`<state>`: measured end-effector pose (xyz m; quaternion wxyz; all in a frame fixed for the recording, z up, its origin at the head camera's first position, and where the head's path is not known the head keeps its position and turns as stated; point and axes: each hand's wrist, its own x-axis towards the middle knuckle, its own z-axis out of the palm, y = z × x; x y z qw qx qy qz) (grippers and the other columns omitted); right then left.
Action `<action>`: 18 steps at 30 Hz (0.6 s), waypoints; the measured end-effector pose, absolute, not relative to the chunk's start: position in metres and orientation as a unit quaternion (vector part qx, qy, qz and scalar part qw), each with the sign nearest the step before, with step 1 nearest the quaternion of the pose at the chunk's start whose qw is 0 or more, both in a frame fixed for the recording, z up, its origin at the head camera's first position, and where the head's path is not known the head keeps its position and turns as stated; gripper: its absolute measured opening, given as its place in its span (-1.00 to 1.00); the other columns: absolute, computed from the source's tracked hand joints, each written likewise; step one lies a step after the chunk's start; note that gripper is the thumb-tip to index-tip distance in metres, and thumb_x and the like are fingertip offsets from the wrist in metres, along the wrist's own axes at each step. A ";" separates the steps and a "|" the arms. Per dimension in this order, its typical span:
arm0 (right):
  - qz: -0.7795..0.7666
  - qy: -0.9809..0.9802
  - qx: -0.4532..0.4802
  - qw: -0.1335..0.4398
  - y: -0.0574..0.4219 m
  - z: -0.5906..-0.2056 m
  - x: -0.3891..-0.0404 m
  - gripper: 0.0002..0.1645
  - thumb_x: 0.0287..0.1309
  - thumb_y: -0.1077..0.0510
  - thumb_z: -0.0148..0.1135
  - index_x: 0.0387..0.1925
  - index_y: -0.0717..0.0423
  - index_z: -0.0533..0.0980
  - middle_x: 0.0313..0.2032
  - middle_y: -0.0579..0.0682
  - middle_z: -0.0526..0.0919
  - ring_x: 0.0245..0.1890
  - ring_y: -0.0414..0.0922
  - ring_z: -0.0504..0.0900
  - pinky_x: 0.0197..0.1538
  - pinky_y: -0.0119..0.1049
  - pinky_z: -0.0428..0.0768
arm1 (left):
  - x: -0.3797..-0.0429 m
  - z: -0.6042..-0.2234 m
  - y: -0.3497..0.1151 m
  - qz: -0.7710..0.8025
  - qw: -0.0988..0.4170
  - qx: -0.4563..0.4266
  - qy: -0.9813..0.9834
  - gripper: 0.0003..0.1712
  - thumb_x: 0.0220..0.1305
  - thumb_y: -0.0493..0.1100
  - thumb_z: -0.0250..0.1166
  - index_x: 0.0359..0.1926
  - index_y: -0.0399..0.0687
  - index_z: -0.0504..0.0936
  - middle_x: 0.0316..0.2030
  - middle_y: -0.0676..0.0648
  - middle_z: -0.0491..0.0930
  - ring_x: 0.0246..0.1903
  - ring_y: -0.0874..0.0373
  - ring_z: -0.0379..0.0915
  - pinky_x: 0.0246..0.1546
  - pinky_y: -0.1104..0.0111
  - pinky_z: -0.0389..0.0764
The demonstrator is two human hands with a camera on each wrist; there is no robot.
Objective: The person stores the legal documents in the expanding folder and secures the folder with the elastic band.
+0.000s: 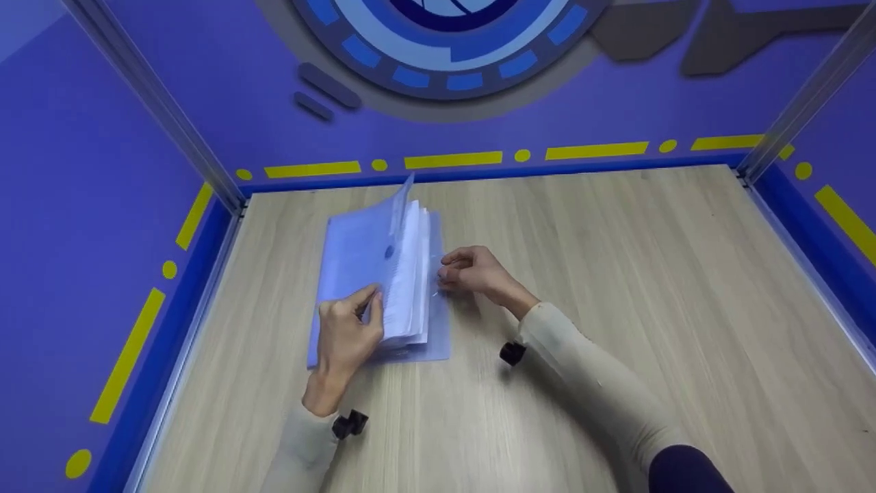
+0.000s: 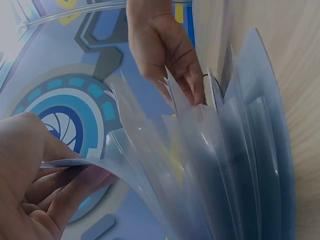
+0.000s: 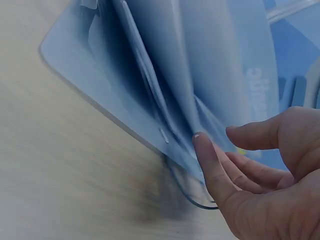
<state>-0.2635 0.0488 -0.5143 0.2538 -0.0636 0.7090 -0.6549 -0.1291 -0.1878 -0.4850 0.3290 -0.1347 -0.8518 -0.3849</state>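
A translucent blue document folder lies partly open on the table, its front cover tilted up and several white sheets and clear pockets fanned inside. My left hand pinches the raised cover's edge between thumb and fingers; the left wrist view shows that edge bending from the grip. At the folder's right side is my right hand, fingers loosely bent, thumb and index finger apart in the right wrist view. A thin dark cord loops out from the back cover's edge, close by those fingers and partly hidden behind them.
The wood-grain table extends to the right of the folder and in front of it. Blue printed panels stand at the back and both sides, with metal posts at the corners. Each wrist carries a small black device.
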 end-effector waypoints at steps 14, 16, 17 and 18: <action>-0.555 0.806 -0.154 0.140 0.076 -0.510 -0.263 -0.67 0.36 0.29 0.32 0.09 0.38 0.67 -0.07 0.21 0.80 -0.08 0.06 0.79 -0.01 -0.28 0.71 | -0.127 -0.497 -0.173 -0.349 0.312 -0.154 -0.870 -0.85 0.29 -0.47 0.37 -0.17 -0.45 0.81 -0.37 -0.32 0.81 -0.40 -0.06 0.83 -0.42 0.18 0.79; -0.541 0.816 -0.162 0.121 0.080 -0.511 -0.265 -0.68 0.35 0.30 0.30 0.07 0.38 0.67 -0.08 0.19 0.81 -0.10 0.04 0.79 -0.02 -0.25 0.73 | -0.127 -0.499 -0.170 -0.349 0.304 -0.155 -0.873 -0.84 0.29 -0.46 0.36 -0.14 -0.46 0.81 -0.34 -0.33 0.81 -0.37 -0.07 0.84 -0.38 0.19 0.80; -0.533 0.822 -0.165 0.112 0.082 -0.511 -0.266 -0.69 0.34 0.31 0.29 0.06 0.37 0.68 -0.08 0.19 0.81 -0.11 0.04 0.79 -0.01 -0.22 0.73 | -0.127 -0.500 -0.168 -0.348 0.299 -0.155 -0.875 -0.83 0.30 -0.46 0.36 -0.14 -0.46 0.81 -0.34 -0.34 0.81 -0.35 -0.08 0.84 -0.37 0.19 0.80; -0.527 0.827 -0.169 0.103 0.084 -0.511 -0.266 -0.69 0.32 0.32 0.29 0.05 0.38 0.68 -0.08 0.19 0.82 -0.11 0.05 0.79 0.00 -0.18 0.74 | -0.127 -0.501 -0.166 -0.346 0.294 -0.154 -0.877 -0.83 0.30 -0.45 0.37 -0.13 -0.46 0.81 -0.34 -0.34 0.81 -0.34 -0.08 0.84 -0.36 0.20 0.80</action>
